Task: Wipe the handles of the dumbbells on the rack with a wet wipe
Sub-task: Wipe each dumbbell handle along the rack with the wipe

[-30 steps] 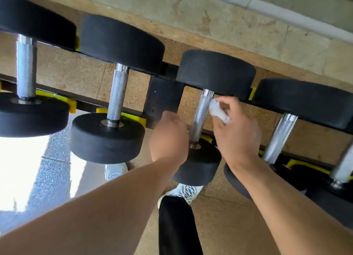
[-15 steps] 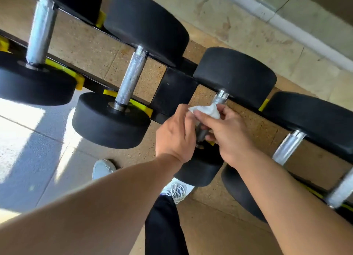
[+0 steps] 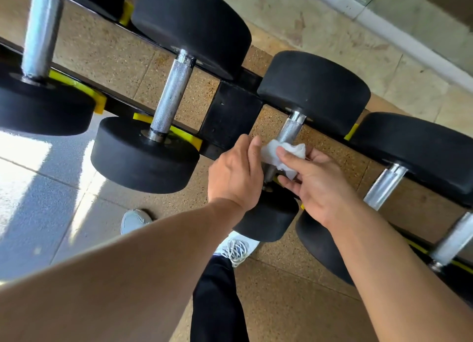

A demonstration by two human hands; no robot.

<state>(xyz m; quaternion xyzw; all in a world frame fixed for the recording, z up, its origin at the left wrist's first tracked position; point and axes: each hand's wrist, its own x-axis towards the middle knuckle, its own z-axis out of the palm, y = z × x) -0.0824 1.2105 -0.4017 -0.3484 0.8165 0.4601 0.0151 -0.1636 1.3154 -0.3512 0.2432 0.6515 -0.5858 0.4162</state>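
Left hand [image 3: 236, 174]: I am curling my fingers beside the handle [image 3: 288, 130]; whether they are clamping it, I cannot tell.
Wipe [image 3: 282, 155]: lying bunched against the handle on the rack [image 3: 231, 113].
Right hand [image 3: 316, 185]: my fingers are pinching the wipe.

Five dumbbells [image 3: 166, 90] on rack — one wipe [image 3: 284, 153] — two hands [image 3: 235, 177].

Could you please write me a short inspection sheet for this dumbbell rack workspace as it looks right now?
Surface: black rack with yellow cradles over speckled flooring.
Job's things: white wet wipe wrapped on the knurled handle of the middle dumbbell.
Clutter: nothing seen.
Grips: left hand pinches the wipe's edge; right hand presses the wipe with its thumb.
Cables: nothing seen.
Surroundings: tiled floor, sunlit patch, the person's shoes.
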